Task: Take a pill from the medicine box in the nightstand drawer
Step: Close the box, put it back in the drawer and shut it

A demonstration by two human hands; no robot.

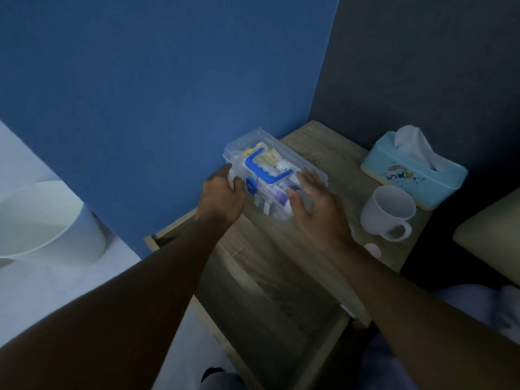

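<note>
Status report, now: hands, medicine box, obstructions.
Left hand and right hand grip the clear medicine box on the nightstand top. Lid looks closed. Drawer open. Mug nearby, clear.

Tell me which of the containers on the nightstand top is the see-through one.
The medicine box with the blue handle, held between both hands near the blue wall. The tissue box is opaque light blue, the mug opaque white.

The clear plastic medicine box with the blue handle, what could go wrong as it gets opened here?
The clear plastic medicine box sits near the nightstand top's left edge; a tug from the left hand might tip it off. The right hand is close to the white mug and could knock it.
</note>
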